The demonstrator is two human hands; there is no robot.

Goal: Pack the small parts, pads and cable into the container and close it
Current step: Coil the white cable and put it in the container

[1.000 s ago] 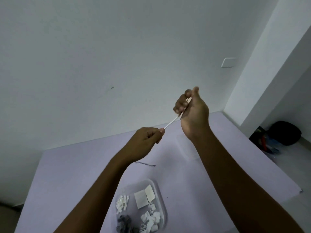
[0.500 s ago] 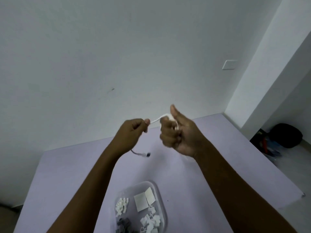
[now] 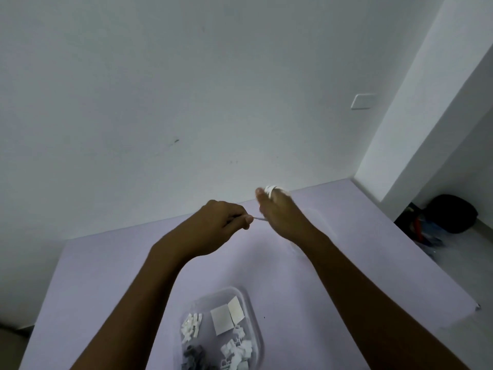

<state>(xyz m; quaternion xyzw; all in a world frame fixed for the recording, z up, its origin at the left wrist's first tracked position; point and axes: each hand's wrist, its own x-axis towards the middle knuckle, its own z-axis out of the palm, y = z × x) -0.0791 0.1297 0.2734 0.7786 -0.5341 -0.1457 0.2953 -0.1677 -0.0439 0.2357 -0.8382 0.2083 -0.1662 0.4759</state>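
Note:
Both my hands are raised above the far half of the lilac table [image 3: 112, 265]. A thin white cable [image 3: 270, 190] is looped around the fingers of my right hand [image 3: 282, 213]. A short straight stretch runs left to my left hand [image 3: 221, 222], which pinches it between thumb and forefinger. The clear plastic container [image 3: 250, 305] sits open near the front edge, below my forearms. It holds two white square pads [image 3: 226, 316], white small parts [image 3: 190, 327] and grey small parts [image 3: 193, 353]. A clear lid [image 3: 320, 222] lies flat behind my right wrist, faint against the table.
A white wall rises right behind the table, with a wall plate [image 3: 362, 101] at upper right. The table's right edge drops to the floor, where a black bag [image 3: 450, 217] and coloured clutter lie in a corner.
My right hand has turned over and moved up and right, with more cable coiled on its fingers. The loose dark plug end that hung below my left hand is out of sight.

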